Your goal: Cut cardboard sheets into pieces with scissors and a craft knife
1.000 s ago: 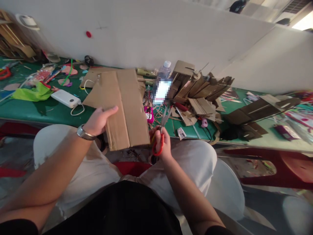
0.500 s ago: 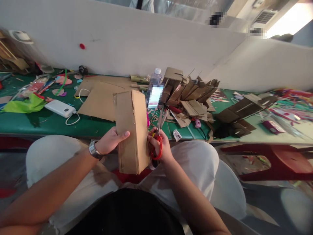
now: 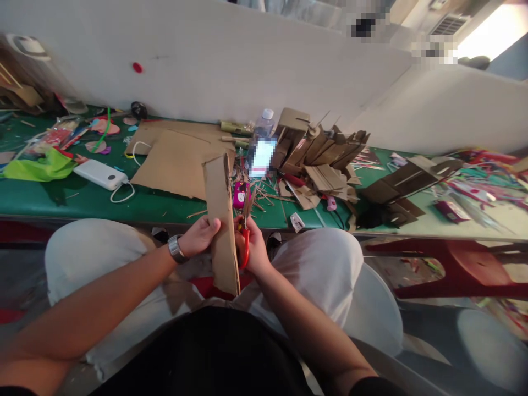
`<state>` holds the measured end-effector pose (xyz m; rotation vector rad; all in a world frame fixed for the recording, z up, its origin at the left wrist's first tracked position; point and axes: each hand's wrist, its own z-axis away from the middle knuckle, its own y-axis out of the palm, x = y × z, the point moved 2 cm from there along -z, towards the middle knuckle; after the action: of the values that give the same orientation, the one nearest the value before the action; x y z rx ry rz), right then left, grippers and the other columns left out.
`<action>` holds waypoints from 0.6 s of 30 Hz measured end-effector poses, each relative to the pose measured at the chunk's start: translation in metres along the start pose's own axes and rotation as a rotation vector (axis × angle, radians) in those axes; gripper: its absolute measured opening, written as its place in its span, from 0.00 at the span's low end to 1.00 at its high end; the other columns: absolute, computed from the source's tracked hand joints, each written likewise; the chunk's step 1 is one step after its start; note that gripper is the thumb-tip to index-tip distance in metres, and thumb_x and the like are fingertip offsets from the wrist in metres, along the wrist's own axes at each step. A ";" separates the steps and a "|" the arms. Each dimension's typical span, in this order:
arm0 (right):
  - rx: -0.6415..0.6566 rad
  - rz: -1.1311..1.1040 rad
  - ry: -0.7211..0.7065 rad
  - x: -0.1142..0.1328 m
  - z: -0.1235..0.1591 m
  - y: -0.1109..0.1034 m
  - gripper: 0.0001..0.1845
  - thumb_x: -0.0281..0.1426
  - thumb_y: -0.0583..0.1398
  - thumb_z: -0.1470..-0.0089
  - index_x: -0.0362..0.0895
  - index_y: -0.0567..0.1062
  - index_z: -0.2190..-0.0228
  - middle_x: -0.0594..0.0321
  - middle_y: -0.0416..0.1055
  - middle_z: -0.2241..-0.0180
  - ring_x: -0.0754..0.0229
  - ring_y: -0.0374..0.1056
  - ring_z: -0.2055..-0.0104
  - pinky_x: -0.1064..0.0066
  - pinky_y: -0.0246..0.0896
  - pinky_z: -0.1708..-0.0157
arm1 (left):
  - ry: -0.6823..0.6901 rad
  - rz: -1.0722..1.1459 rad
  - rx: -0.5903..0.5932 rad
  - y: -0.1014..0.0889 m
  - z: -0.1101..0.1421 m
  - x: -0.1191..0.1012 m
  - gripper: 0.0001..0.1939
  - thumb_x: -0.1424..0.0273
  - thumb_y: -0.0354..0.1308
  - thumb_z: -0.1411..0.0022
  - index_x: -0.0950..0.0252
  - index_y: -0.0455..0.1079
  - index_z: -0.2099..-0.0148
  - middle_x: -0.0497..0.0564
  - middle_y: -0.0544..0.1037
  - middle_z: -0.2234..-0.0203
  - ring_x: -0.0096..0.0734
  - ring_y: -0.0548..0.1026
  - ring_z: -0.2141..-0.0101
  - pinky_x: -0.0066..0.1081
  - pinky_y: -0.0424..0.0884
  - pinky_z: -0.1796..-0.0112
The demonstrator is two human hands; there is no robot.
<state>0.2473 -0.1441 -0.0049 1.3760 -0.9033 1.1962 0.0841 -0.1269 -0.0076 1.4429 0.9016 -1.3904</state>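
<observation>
A creased piece of brown cardboard (image 3: 223,236) stands upright over my lap, folded and seen nearly edge-on. My left hand (image 3: 202,234) grips its left side, thumb on the near face. On the other side, my right hand (image 3: 254,247) is closed around red-handled scissors (image 3: 246,247), their blades pointing up and away from me. The right fingers are partly hidden behind the cardboard's right edge, and whether they touch it I cannot tell. Just beyond the scissors, a small magenta packet (image 3: 240,196) lies on the table.
The green table (image 3: 173,212) bears a flat cardboard sheet (image 3: 169,165), a white power bank (image 3: 101,175), a lit phone (image 3: 263,157), a clear bottle (image 3: 266,124) and cut cardboard pieces (image 3: 330,181). A red stool (image 3: 454,269) stands at right, beneath the table edge.
The cardboard has turned from broad-side view to nearly edge-on and folded along its crease. Both hands have come closer together, the right one moving left with the scissors.
</observation>
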 end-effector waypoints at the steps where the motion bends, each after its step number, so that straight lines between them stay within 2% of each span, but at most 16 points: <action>1: 0.010 -0.003 0.006 -0.002 0.001 0.001 0.19 0.41 0.68 0.51 0.49 0.70 0.61 0.66 0.73 0.67 0.59 0.68 0.68 0.69 0.67 0.66 | -0.008 0.001 0.003 0.002 -0.001 0.002 0.45 0.28 0.60 0.48 0.67 0.82 0.53 0.63 0.86 0.65 0.53 0.84 0.63 0.44 0.82 0.62; 5: 0.010 0.008 0.010 -0.008 0.002 0.000 0.20 0.43 0.69 0.50 0.50 0.69 0.60 0.66 0.74 0.68 0.58 0.69 0.69 0.69 0.68 0.67 | -0.013 -0.011 -0.015 0.006 -0.004 0.006 0.42 0.31 0.62 0.47 0.68 0.82 0.58 0.61 0.86 0.66 0.47 0.84 0.66 0.39 0.80 0.64; 9: -0.024 0.046 -0.022 -0.010 0.004 -0.004 0.20 0.43 0.70 0.49 0.50 0.70 0.59 0.64 0.76 0.65 0.56 0.73 0.63 0.67 0.71 0.61 | 0.012 -0.047 -0.062 0.007 -0.008 0.007 0.41 0.31 0.65 0.50 0.69 0.81 0.61 0.60 0.86 0.68 0.46 0.82 0.66 0.36 0.77 0.66; 13: -0.035 0.084 -0.071 -0.012 0.004 -0.004 0.18 0.42 0.71 0.49 0.49 0.72 0.61 0.63 0.77 0.63 0.55 0.74 0.60 0.67 0.72 0.57 | 0.041 -0.090 -0.115 0.008 -0.010 0.010 0.42 0.31 0.66 0.51 0.69 0.81 0.62 0.60 0.85 0.69 0.46 0.81 0.67 0.36 0.76 0.67; 18: -0.030 0.157 -0.153 -0.016 0.002 -0.006 0.14 0.40 0.69 0.46 0.49 0.74 0.61 0.63 0.78 0.63 0.56 0.73 0.62 0.67 0.71 0.57 | 0.055 -0.123 -0.150 0.007 -0.008 0.010 0.42 0.31 0.65 0.51 0.69 0.81 0.62 0.61 0.86 0.66 0.49 0.82 0.65 0.38 0.77 0.65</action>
<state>0.2496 -0.1469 -0.0220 1.4067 -1.1506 1.2015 0.0946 -0.1225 -0.0173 1.3369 1.1218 -1.3468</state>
